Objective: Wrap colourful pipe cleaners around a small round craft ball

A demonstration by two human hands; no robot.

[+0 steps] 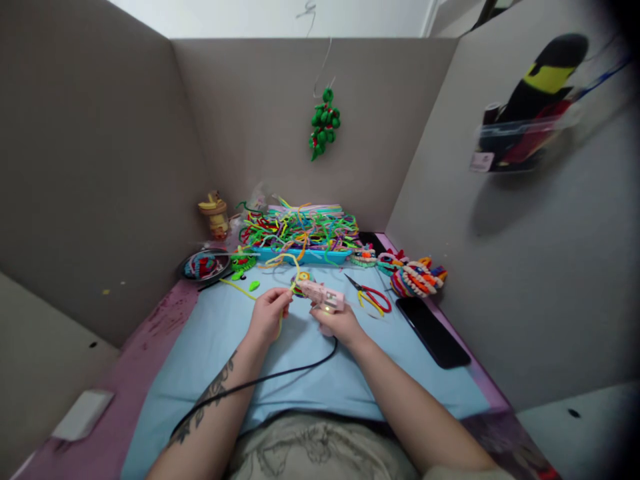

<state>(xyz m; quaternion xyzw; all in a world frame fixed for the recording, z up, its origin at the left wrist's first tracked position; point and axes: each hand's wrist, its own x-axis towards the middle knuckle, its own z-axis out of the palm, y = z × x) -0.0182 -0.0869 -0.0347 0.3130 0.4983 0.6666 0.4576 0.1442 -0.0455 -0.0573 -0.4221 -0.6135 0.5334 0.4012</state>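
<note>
Over the middle of the blue cloth, my right hand point(336, 320) grips a pink glue gun point(323, 295), its nozzle aimed left. A small light glows on the gun, and a black cord point(280, 375) trails from its handle across my left forearm. Pinched in my left hand point(271, 313) is a yellow pipe cleaner point(295, 261), which arcs up above the fingers and also hangs below them. Near the nozzle sits a small multicoloured piece point(302, 281), partly hidden by the gun. Whether it touches the pipe cleaner I cannot tell.
Behind my hands, a blue tray point(300, 257) overflows with coloured pipe cleaners. Red-handled pliers point(373, 299), a phone point(434, 332) and bundled colourful pieces point(417, 277) lie rightward. A dark bowl point(180, 270) and green figure point(243, 261) stand leftward. Grey partitions enclose three sides.
</note>
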